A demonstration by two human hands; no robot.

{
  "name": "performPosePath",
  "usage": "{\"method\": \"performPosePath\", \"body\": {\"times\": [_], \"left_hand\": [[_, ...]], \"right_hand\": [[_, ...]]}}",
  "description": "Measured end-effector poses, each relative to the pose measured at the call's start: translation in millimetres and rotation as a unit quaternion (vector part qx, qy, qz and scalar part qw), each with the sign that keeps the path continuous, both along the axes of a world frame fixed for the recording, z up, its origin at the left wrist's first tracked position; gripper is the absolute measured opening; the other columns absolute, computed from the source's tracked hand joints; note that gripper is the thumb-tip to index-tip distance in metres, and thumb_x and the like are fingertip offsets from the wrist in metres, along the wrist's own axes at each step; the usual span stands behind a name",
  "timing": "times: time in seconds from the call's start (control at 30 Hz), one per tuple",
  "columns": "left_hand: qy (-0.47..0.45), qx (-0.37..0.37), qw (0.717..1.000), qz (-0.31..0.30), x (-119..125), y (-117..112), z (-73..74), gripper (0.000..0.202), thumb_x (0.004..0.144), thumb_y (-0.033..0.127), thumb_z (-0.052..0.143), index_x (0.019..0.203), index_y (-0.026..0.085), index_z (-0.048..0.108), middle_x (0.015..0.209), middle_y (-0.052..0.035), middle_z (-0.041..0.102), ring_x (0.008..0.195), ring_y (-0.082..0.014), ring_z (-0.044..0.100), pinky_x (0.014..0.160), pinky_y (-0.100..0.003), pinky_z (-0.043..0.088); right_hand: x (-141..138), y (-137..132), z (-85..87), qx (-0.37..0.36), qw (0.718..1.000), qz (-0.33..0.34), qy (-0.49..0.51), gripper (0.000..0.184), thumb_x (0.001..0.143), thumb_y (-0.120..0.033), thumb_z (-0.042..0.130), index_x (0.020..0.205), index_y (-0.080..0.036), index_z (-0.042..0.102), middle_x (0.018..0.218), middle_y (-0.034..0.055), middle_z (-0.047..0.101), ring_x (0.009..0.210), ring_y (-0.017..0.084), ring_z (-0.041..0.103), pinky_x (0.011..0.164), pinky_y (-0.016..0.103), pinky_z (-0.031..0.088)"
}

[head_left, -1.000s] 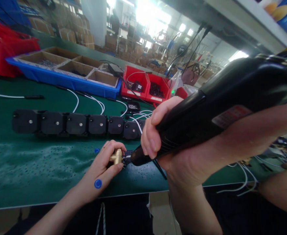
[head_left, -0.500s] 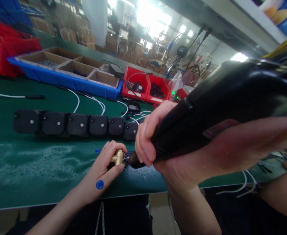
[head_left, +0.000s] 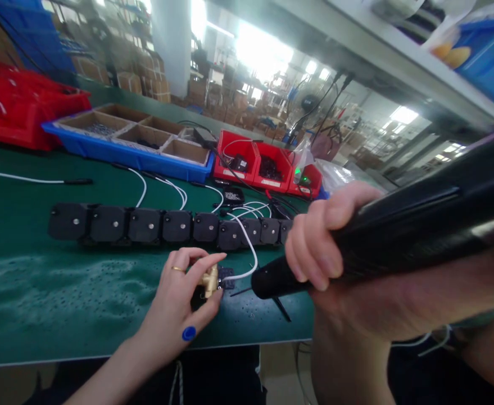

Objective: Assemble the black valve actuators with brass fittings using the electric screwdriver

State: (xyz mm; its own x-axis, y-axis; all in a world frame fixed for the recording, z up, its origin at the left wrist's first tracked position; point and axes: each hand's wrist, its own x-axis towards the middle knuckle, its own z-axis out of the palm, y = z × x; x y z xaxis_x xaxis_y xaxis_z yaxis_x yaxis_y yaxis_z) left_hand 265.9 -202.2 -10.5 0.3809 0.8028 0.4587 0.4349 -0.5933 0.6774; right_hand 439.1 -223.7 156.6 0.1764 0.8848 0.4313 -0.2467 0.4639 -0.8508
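Note:
My left hand (head_left: 183, 298) is closed around a brass valve fitting (head_left: 211, 281), thumb below and fingers above, with the index finger reaching over the top. Against the fitting's right side sits a small black part (head_left: 227, 278), from which a white cable (head_left: 253, 253) curves up. In my right hand (head_left: 314, 242) is a black electric screwdriver (head_left: 419, 208), its grip wrapped by my fingers. The thin bit (head_left: 240, 292) points left, a short gap away from the black part. My left fingers partly hide the fitting.
Behind my hands runs a row of square black housings (head_left: 145, 226). Farther back are a blue divided tray (head_left: 132, 159), red bins (head_left: 267, 183) and a large red bin (head_left: 31, 124). Another person's arm (head_left: 491, 349) rests at lower right.
The screwdriver has pulled back to the right, off the part by the brass fitting, and its bit now shows. My left index finger has stretched out. The view has shifted slightly.

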Motion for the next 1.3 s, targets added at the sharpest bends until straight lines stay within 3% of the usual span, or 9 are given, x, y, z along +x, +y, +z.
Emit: {"method": "performPosePath", "body": {"times": [0.07, 0.13, 0.2, 0.33, 0.43, 0.57, 0.7, 1.03, 1.3], "left_hand": [[-0.002, 0.045, 0.998, 0.032, 1.5, -3.8, -0.3, 0.037, 0.095, 0.03, 0.066, 0.131, 0.026, 0.062, 0.11, -0.0053, 0.058, 0.099, -0.0233, 0.057, 0.085, -0.035, 0.051], [-0.023, 0.053, 0.998, 0.019, 1.3, -4.9, -0.2, 0.034, 0.097, 0.026, 0.064, 0.131, 0.026, 0.063, 0.103, -0.0031, 0.061, 0.093, -0.0198, 0.06, 0.081, -0.03, 0.051], [-0.043, 0.013, 0.999, -0.015, -1.3, -3.1, 1.2, 0.034, 0.1, 0.022, 0.056, 0.132, 0.029, 0.063, 0.109, -0.0023, 0.065, 0.097, -0.0179, 0.064, 0.084, -0.028, 0.051], [-0.062, -0.146, 0.983, -0.097, -4.8, 2.6, 9.2, 0.031, 0.098, 0.021, 0.049, 0.119, 0.031, 0.07, 0.122, -0.0002, 0.068, 0.112, -0.0187, 0.067, 0.096, -0.028, 0.05], [-0.08, -0.195, 0.973, -0.093, 3.6, 3.3, 16.9, 0.028, 0.095, 0.025, 0.044, 0.103, 0.028, 0.071, 0.11, -0.0008, 0.07, 0.106, -0.0204, 0.067, 0.092, -0.03, 0.05], [-0.078, -0.211, 0.973, -0.054, 21.0, 2.9, 21.1, 0.034, 0.098, 0.043, 0.045, 0.082, 0.024, 0.068, 0.083, -0.0012, 0.065, 0.082, -0.0202, 0.064, 0.078, -0.031, 0.05], [-0.079, -0.236, 0.968, -0.037, 25.5, 5.9, 17.9, 0.031, 0.098, 0.048, 0.047, 0.086, 0.023, 0.064, 0.078, 0.0015, 0.064, 0.07, -0.0167, 0.06, 0.064, -0.026, 0.047], [-0.082, -0.243, 0.965, -0.047, 23.2, 6.8, 22.5, 0.029, 0.092, 0.047, 0.049, 0.083, 0.023, 0.062, 0.076, 0.0017, 0.06, 0.068, -0.0163, 0.058, 0.063, -0.025, 0.047], [-0.09, -0.239, 0.966, -0.047, 23.9, 7.1, 25.7, 0.028, 0.09, 0.045, 0.049, 0.084, 0.022, 0.063, 0.078, 0.0006, 0.062, 0.071, -0.0169, 0.059, 0.065, -0.026, 0.048]], "right_hand": [[10.2, -3.4, 5.4, 0.011, 1.0, -0.028, 0.007, 0.071, 0.082, -0.078, 0.066, 0.054, -0.014, 0.062, 0.039, -0.0007, 0.047, 0.028, 0.011, 0.045, 0.027, 0.02, 0.032], [18.1, -5.2, 5.7, 0.007, 0.999, -0.043, 0.013, 0.068, 0.082, -0.075, 0.07, 0.054, -0.013, 0.065, 0.038, 0.0, 0.049, 0.028, 0.011, 0.045, 0.026, 0.019, 0.031], [22.9, -5.9, 3.6, -0.002, 0.999, -0.042, 0.013, 0.064, 0.078, -0.073, 0.075, 0.056, -0.013, 0.067, 0.037, -0.0001, 0.05, 0.027, 0.012, 0.044, 0.025, 0.019, 0.03], [22.4, -6.9, -0.5, -0.021, 0.999, -0.037, 0.026, 0.065, 0.077, -0.074, 0.075, 0.055, -0.013, 0.067, 0.036, -0.0003, 0.05, 0.026, 0.012, 0.044, 0.024, 0.02, 0.031], [16.0, -6.2, -5.6, -0.025, 0.998, -0.035, 0.043, 0.069, 0.078, -0.079, 0.069, 0.056, -0.014, 0.066, 0.039, -0.0004, 0.052, 0.028, 0.013, 0.046, 0.027, 0.022, 0.033], [8.2, -1.5, -15.6, -0.026, 0.998, -0.009, 0.053, 0.066, 0.073, -0.083, 0.07, 0.062, -0.018, 0.066, 0.045, -0.0014, 0.056, 0.034, 0.013, 0.049, 0.03, 0.023, 0.035], [5.8, 1.9, -17.9, -0.042, 0.999, 0.013, 0.012, 0.069, 0.071, -0.088, 0.066, 0.061, -0.02, 0.066, 0.041, -0.0009, 0.052, 0.032, 0.014, 0.047, 0.029, 0.025, 0.033], [0.6, -4.6, -8.5, -0.117, 0.987, 0.108, 0.004, 0.068, 0.072, -0.089, 0.06, 0.058, -0.023, 0.057, 0.039, -0.0018, 0.045, 0.031, 0.014, 0.04, 0.032, 0.027, 0.034], [-1.4, -4.8, -8.8, -0.106, 0.991, 0.079, -0.007, 0.066, 0.082, -0.087, 0.049, 0.059, -0.025, 0.056, 0.039, -0.0018, 0.046, 0.034, 0.015, 0.042, 0.036, 0.029, 0.039]]}}
